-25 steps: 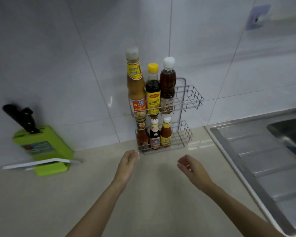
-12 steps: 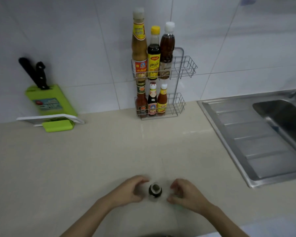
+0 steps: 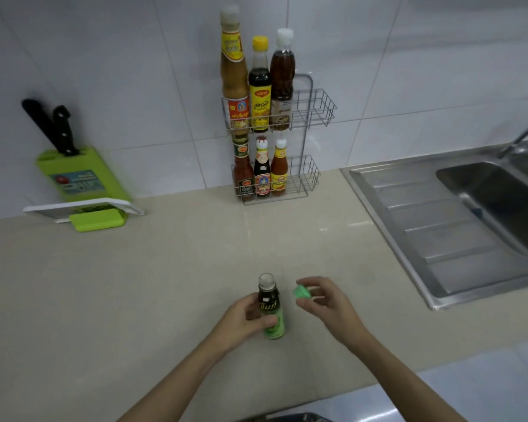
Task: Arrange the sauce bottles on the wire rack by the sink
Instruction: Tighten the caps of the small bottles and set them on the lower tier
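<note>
At the far left of the counter [image 3: 110,284], against the tiled back wall, a green knife block [image 3: 80,178] leans with two black-handled knives [image 3: 54,129] stuck in its top and a white tray [image 3: 83,207] at its foot; further right along the back edge stands the wire rack [image 3: 313,117], two shelves high, with three tall bottles [image 3: 258,83] on the left of the upper shelf and three small bottles [image 3: 261,172] on the left of the lower one, the right part of each shelf bare; near the front edge, about in line with the rack, the left hand [image 3: 246,315] is wrapped round the body of a small dark sauce bottle [image 3: 270,309] with a green label, which stands upright on the counter with its mouth uncovered; just to its right the right hand [image 3: 323,300] pinches a green cap [image 3: 302,292] between fingertips and thumb, close beside the bottle's neck but not on it; at the far right the steel sink [image 3: 439,226] with its ribbed drainer is set into the counter; by my judgement the step in hand is capping this last bottle before it goes up, since six already sit on the rack; the next move calls for bringing the cap squarely over the mouth and screwing it tight while the left hand steadies the bottle, then carrying it to a free spot on the right of a shelf, most likely the lower one given its size; an uncapped or loosely capped bottle could spill if tipped on the way.
</note>
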Action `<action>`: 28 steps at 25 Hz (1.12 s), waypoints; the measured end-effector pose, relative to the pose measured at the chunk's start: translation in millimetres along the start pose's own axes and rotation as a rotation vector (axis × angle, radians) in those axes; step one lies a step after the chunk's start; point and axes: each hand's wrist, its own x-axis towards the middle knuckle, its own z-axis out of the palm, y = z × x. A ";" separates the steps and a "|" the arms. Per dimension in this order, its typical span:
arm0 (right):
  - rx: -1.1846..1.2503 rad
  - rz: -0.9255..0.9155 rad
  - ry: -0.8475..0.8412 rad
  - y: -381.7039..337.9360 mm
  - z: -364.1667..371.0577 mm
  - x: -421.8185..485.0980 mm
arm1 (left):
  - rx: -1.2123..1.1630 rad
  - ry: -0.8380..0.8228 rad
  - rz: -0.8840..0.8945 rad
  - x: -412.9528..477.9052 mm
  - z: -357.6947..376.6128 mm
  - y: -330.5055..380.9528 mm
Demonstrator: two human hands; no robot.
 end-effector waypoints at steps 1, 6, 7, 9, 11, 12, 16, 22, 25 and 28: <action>0.050 -0.037 0.007 -15.4 -0.2 6.0 | 0.022 0.002 0.021 0.9 -1.0 7.8; 0.005 -0.247 -0.032 -65.8 -9.7 28.9 | 0.014 0.002 0.099 5.5 -4.7 47.0; 0.010 -0.260 -0.025 -70.3 -13.2 32.2 | 0.019 0.009 0.110 6.1 -6.7 52.4; 0.057 -0.272 -0.014 -77.6 -18.3 36.2 | 0.029 0.019 0.146 6.6 -10.8 60.8; 0.116 -0.293 -0.001 -84.0 -21.6 39.9 | 0.045 0.018 0.162 7.6 -13.6 66.9; 0.136 -0.307 -0.003 -88.3 -22.2 41.9 | 0.047 0.013 0.166 7.7 -15.1 69.4; 0.054 -0.353 -0.118 -98.1 -19.2 48.7 | 0.072 -0.034 0.175 7.2 -15.4 75.9; 0.126 -0.302 -0.220 -99.0 -19.4 60.3 | 0.073 0.002 0.185 5.0 -22.2 82.9; 0.127 -0.300 -0.134 -99.1 -10.6 63.4 | 0.074 0.017 0.200 5.9 -24.4 87.4; 0.093 -0.309 -0.053 -100.2 -1.5 64.9 | 0.077 0.017 0.202 7.0 -24.6 89.8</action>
